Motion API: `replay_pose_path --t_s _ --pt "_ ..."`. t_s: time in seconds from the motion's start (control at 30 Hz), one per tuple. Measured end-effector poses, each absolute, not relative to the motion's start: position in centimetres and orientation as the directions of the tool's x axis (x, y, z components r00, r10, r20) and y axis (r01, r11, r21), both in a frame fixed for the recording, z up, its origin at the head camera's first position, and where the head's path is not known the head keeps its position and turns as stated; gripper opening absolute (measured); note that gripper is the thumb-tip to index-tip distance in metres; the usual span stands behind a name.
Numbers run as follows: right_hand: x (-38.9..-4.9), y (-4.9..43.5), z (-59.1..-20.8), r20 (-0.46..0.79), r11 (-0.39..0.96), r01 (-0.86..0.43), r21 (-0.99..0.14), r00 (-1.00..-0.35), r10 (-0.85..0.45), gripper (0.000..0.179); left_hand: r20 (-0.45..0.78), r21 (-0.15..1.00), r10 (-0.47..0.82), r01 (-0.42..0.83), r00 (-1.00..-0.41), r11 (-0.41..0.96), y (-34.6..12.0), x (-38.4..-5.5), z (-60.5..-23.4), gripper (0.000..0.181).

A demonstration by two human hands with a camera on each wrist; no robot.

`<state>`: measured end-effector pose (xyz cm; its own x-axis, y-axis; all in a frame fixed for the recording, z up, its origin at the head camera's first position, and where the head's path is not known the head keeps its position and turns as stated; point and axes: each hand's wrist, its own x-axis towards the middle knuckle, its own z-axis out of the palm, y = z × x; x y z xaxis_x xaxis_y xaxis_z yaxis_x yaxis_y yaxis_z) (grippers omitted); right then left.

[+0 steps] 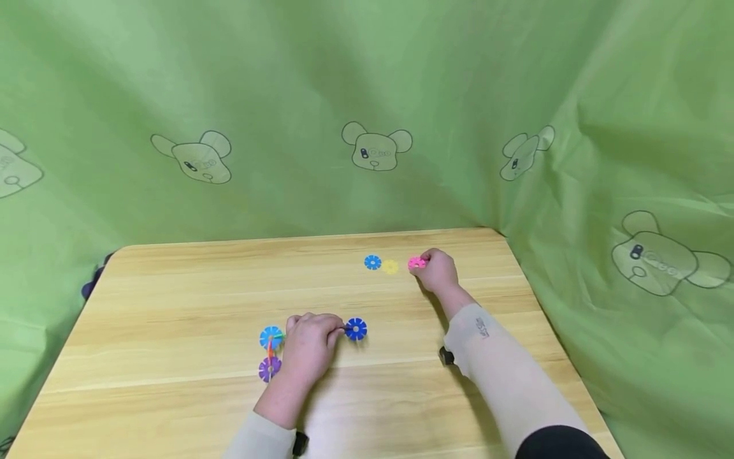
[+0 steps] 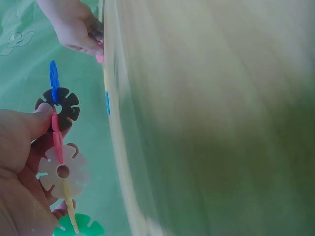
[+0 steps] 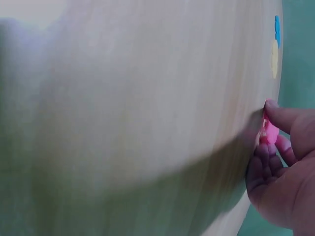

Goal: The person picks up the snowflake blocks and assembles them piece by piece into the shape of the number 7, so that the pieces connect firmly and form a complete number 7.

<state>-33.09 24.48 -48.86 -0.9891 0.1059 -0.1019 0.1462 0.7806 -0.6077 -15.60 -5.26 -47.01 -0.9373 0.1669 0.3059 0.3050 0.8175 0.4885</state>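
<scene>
My left hand [image 1: 309, 347] holds a chain of slotted plastic discs joined edge to edge. In the left wrist view its thumb presses on a black disc [image 2: 72, 112]. Around that disc are a blue disc [image 2: 54, 78], a pink disc [image 2: 57, 140], a clear whitish disc [image 2: 78, 169] and a green disc [image 2: 86, 227]. On the left, the chain bends toward me past a light blue disc [image 1: 268, 336] to a purple disc [image 1: 268, 370]. At the table's far side my right hand [image 1: 440, 274] pinches a loose pink disc [image 3: 271, 132] between thumb and fingers.
Left of the right hand, a loose blue disc [image 1: 373, 262] and a pale yellow disc [image 1: 390, 267] lie flat near the far edge of the wooden table [image 1: 189, 287]. A green curtain [image 1: 287, 191] with mouse-head drawings hangs behind and along the right side.
</scene>
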Motion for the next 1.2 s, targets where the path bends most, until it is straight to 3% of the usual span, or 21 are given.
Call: replay_pose_path --t_s 0.27,0.53,1.2 --pt "-31.3 25.3 -48.0 -0.076 0.703 0.131 -0.699 -0.991 0.109 0.018 0.310 0.492 0.169 0.310 -0.936 0.813 -5.2 -15.7 -46.8 0.008" --pt "-28.2 25.6 -47.3 -0.033 0.611 0.058 -0.790 -0.998 0.051 0.023 0.310 0.489 0.172 0.312 -0.935 0.815 -5.2 -15.7 -46.9 0.008" --pt "-21.3 21.4 -45.4 -0.014 0.446 -0.036 -0.894 -0.994 -0.108 0.009 0.338 0.484 0.169 0.325 -0.926 0.812 -5.0 -15.5 -46.2 0.010"
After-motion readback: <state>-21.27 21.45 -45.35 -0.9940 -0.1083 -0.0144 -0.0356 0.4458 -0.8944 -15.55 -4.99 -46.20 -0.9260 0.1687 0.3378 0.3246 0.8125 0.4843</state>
